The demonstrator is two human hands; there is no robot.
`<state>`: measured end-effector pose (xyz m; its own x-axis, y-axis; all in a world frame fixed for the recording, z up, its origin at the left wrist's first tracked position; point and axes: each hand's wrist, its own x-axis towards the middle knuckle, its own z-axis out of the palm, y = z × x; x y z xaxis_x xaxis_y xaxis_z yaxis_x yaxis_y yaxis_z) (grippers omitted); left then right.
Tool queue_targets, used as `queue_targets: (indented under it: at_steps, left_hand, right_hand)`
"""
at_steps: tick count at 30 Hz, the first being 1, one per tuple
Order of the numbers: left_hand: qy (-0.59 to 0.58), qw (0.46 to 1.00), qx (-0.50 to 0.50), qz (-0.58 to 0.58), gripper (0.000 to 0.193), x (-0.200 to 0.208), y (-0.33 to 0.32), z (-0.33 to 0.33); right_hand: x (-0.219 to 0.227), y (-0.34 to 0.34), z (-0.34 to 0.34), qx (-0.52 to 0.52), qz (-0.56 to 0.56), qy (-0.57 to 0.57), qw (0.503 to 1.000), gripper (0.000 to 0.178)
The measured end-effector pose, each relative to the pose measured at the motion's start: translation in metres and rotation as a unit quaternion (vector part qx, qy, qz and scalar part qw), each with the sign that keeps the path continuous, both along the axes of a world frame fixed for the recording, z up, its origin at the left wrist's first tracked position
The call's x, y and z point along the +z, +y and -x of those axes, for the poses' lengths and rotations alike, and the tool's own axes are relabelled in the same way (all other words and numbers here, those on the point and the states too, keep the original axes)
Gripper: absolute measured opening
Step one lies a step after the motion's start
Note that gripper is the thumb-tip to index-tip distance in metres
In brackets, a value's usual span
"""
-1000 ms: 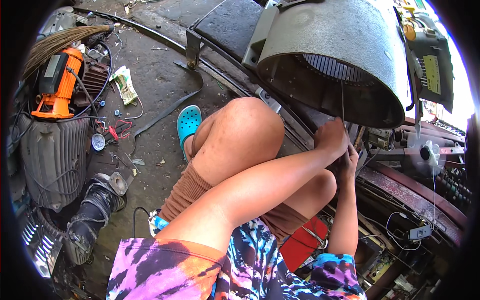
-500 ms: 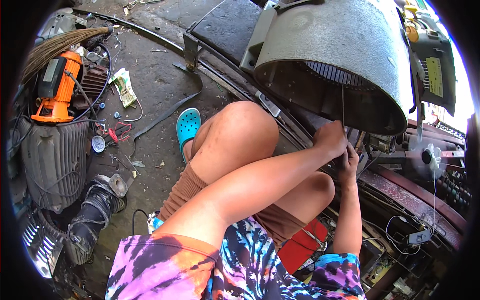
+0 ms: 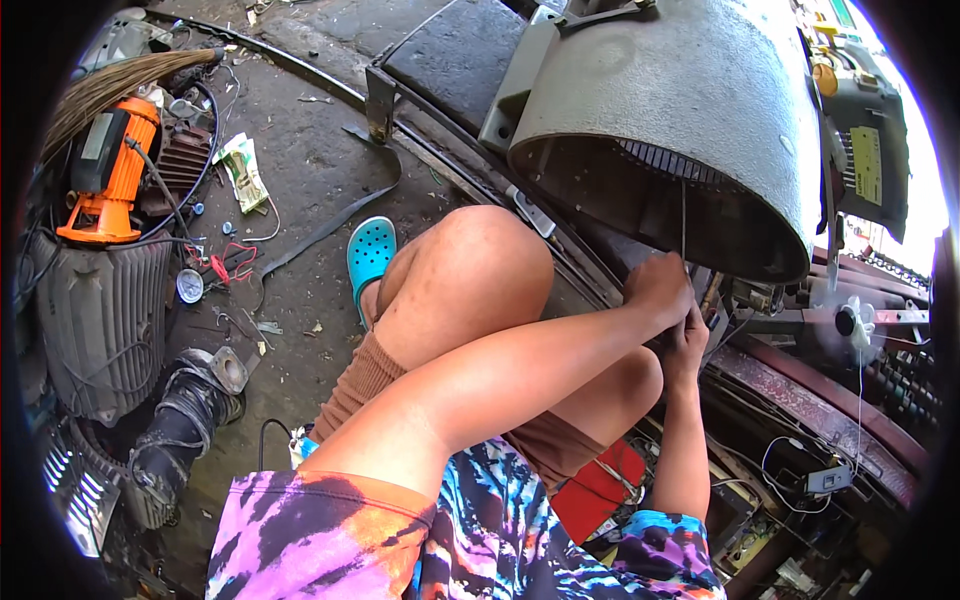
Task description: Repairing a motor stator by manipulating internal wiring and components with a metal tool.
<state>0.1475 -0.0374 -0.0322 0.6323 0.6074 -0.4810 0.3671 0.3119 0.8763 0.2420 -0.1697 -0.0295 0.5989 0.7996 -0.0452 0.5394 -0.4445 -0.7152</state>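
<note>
A big grey motor housing [image 3: 680, 75] lies on its side at the upper right, its round mouth facing me and a ring of slots showing inside. A thin metal rod [image 3: 684, 215] runs from that mouth down to my hands. My left hand [image 3: 660, 290] is closed round the rod just below the housing's lower rim. Right beneath it, my right hand [image 3: 686, 345] is closed with its fingers against the left hand. What the right fingers grip is hidden.
An orange and black pump [image 3: 115, 175], a grey finned motor casing [image 3: 105, 320] and a broom [image 3: 130, 85] crowd the left side. A dark strap [image 3: 335, 215] lies on the floor. At right are a small fan [image 3: 855, 325], a red metal beam [image 3: 800, 395] and wires.
Both hands stay together below the housing, with the rod still reaching into its mouth. The view has shifted slightly; nothing was let go.
</note>
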Motion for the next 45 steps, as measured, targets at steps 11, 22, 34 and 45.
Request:
queue_targets:
  at_steps: [11, 22, 34, 45]
  left_hand:
    - [-0.026, 0.999, 0.017, -0.013, 0.031, -0.009, -0.013, -0.010]
    - [-0.013, 1.000, 0.019, -0.013, 0.031, 0.003, -0.005, 0.004]
    - [-0.005, 0.999, 0.049, -0.002, 0.030, 0.002, -0.003, 0.004]
    - [-0.010, 0.998, 0.045, -0.047, 0.032, -0.008, -0.011, -0.005]
  right_hand:
    - [0.005, -0.006, -0.029, 0.088, 0.050, 0.030, 0.994, 0.024]
    - [0.022, 0.001, 0.002, -0.035, 0.038, 0.236, 0.970, 0.025]
    - [-0.009, -0.002, -0.001, 0.037, 0.028, -0.015, 0.999, 0.025]
    - [-0.009, -0.004, -0.036, 0.103, 0.073, -0.016, 0.992, 0.025]
